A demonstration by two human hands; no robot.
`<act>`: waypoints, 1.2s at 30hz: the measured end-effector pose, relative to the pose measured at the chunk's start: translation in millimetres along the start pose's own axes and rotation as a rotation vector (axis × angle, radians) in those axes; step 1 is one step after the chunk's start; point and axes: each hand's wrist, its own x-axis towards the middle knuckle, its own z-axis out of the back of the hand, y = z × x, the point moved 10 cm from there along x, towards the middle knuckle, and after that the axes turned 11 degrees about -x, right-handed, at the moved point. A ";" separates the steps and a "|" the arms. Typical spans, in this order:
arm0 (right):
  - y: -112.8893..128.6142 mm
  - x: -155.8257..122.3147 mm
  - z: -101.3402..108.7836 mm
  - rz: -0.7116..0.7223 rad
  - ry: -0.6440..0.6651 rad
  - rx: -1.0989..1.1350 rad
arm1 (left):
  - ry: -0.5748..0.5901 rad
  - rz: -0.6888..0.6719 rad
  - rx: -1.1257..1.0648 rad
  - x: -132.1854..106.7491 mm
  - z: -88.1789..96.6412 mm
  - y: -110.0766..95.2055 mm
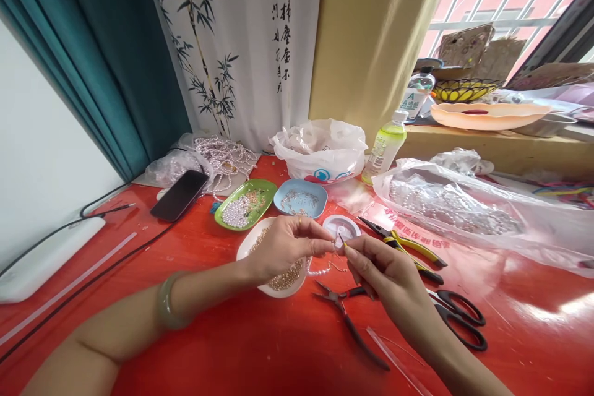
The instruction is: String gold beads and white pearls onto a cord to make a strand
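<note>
My left hand (297, 244) is closed, thumb and index finger pinched together above the white dish (242, 252) of gold beads. My right hand (383, 266) is closed too, its fingertips almost meeting the left ones. Between them show a tiny piece and a thin dark tip, too small to name. Just below the fingers is a strand of white and gold beads (320, 271); whether it joins what I pinch, I cannot tell. Behind the fingertips stands a round white container (342, 223). Red-and-black pliers (341, 304) lie with jaws apart, one handle partly hidden by my right hand.
Yellow-and-black pliers (408, 247) and black-handled scissors (461, 318) lie at right. Behind are a green dish (262, 192) of beads, a blue dish (301, 185), a plastic bag (320, 158) and a bottle (384, 145). A phone (180, 196) and cable lie left.
</note>
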 end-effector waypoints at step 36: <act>16.3 -4.2 14.4 0.194 -0.186 -0.525 | 0.150 0.351 -0.464 -2.3 -14.2 32.9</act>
